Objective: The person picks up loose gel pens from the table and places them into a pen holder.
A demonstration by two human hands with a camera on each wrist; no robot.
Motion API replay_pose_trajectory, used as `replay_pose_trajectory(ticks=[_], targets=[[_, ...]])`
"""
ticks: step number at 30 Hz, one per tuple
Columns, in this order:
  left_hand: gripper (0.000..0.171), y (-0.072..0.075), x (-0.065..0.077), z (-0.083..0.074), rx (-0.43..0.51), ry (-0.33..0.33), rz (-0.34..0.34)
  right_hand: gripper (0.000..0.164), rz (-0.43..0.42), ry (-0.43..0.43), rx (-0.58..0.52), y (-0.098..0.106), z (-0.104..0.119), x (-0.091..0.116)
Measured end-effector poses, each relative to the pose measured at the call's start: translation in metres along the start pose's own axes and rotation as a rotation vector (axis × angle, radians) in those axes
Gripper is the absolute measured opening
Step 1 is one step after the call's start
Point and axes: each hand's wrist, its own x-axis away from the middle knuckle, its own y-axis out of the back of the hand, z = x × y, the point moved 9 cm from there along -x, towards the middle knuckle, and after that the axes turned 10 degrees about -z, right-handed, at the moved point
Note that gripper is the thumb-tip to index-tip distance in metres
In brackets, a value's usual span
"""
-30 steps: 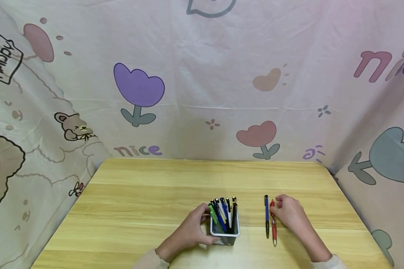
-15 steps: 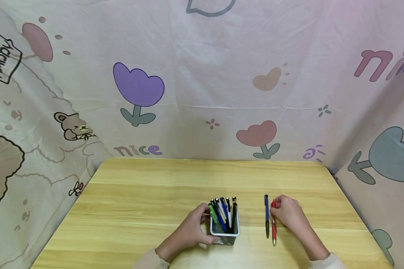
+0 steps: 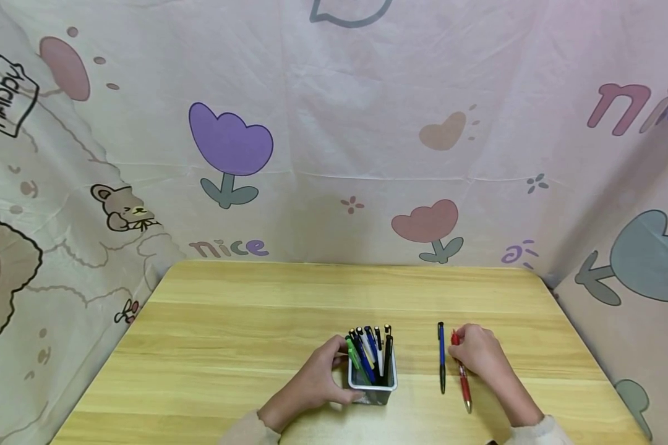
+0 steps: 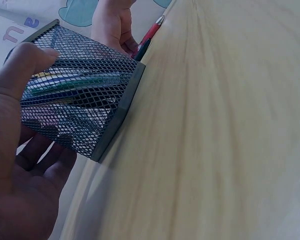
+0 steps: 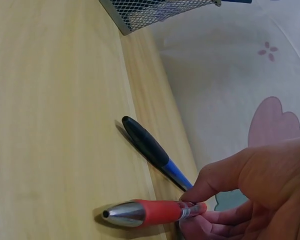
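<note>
A black mesh pen holder (image 3: 375, 396) with a pale rim stands on the table, holding several pens (image 3: 370, 355) in green, blue, white and black. My left hand (image 3: 314, 378) grips its left side, thumb near the front and fingers behind, as the left wrist view shows around the mesh (image 4: 85, 95). To the right, my right hand (image 3: 481, 353) pinches a red pen (image 3: 465, 390) near its upper end between thumb and fingers. Its silver tip (image 5: 126, 214) points toward me, close over the table. A blue pen (image 3: 442, 358) with a black grip lies just left of it.
The light wood table (image 3: 245, 321) reaches back to a hanging cloth (image 3: 334, 123) printed with flowers and words. More of this cloth covers both sides. A small dark object (image 3: 492, 442) shows at the bottom edge near the right sleeve.
My right hand has taken hold of the red pen, and the pen's lower end has swung right, away from the blue pen. The left hand and pen holder have stayed in place.
</note>
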Motion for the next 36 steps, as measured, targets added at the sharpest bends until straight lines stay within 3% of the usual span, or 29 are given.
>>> replay_pose_trajectory(ticks=[8, 13, 30, 36], targets=[[0.068, -0.001, -0.001, 0.0, 0.009, 0.008, 0.006, 0.023, -0.008, -0.036, -0.06, 0.009, -0.004, 0.002], [0.068, -0.001, -0.001, -0.001, 0.011, 0.007, 0.007, 0.022, -0.062, 0.015, -0.078, 0.02, 0.002, 0.002], [0.069, -0.001, 0.0, -0.001, 0.006, 0.008, 0.011, 0.03, -0.173, 0.117, -0.172, 0.05, 0.044, 0.021], [0.068, 0.0, 0.0, -0.001, -0.004, 0.005, 0.007, 0.026, -0.165, 0.113, -0.282, 0.054, 0.059, 0.03]])
